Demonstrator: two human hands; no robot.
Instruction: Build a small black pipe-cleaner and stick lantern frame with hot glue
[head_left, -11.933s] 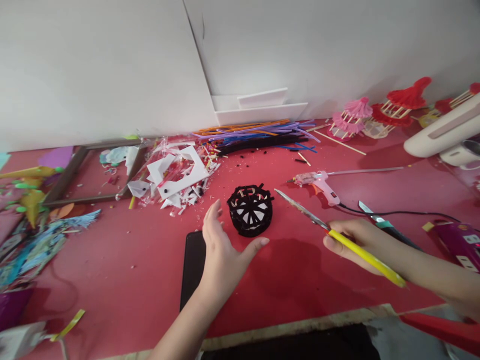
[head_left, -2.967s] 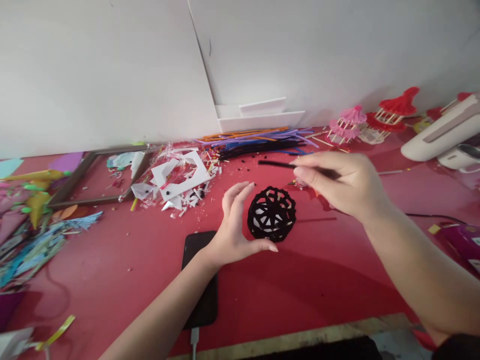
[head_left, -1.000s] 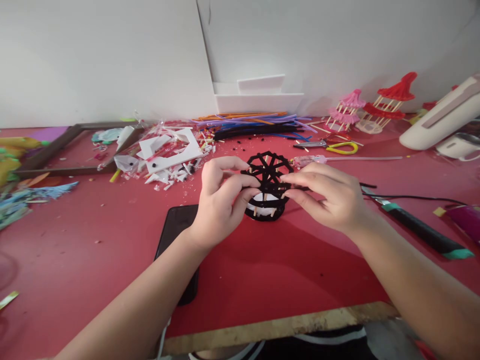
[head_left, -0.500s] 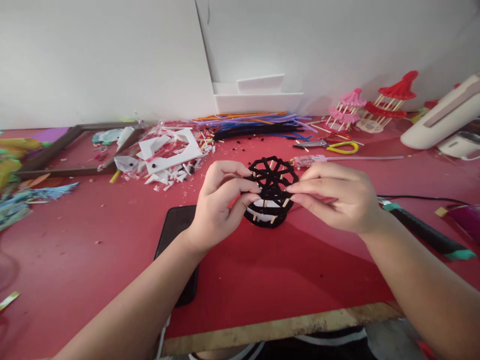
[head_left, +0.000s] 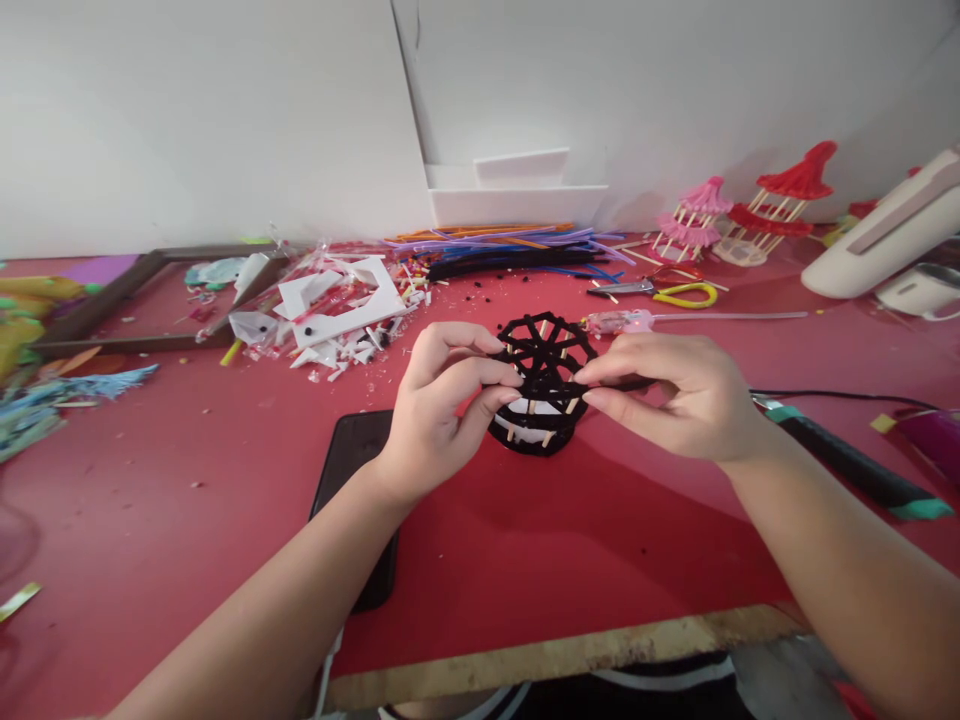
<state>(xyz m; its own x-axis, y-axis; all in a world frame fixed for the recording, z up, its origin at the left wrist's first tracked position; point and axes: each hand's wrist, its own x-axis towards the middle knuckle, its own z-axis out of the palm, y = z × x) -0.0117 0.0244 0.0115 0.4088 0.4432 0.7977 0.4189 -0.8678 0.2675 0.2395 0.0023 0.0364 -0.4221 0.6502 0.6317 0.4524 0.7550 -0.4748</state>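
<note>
A small black pipe-cleaner cage [head_left: 544,355] with wooden stick posts and a white base stands on the red table [head_left: 525,560]. My left hand [head_left: 442,405] pinches its left rim between thumb and fingers. My right hand [head_left: 675,395] pinches the right rim, gripping a black pipe cleaner that passes under its fingers against the cage. Both hands are closed on the piece.
A black phone [head_left: 356,490] lies by my left wrist. Behind are white paper scraps [head_left: 337,310], a bundle of coloured pipe cleaners [head_left: 517,255], yellow-handled scissors [head_left: 667,292], a glue gun [head_left: 622,320], pink and red stick pagodas [head_left: 750,215], and a black-handled tool [head_left: 847,465] at right.
Since half a second ago my right hand's fingers have dropped slightly and closed tighter at the cage's right rim. The cage and my left hand have stayed in place.
</note>
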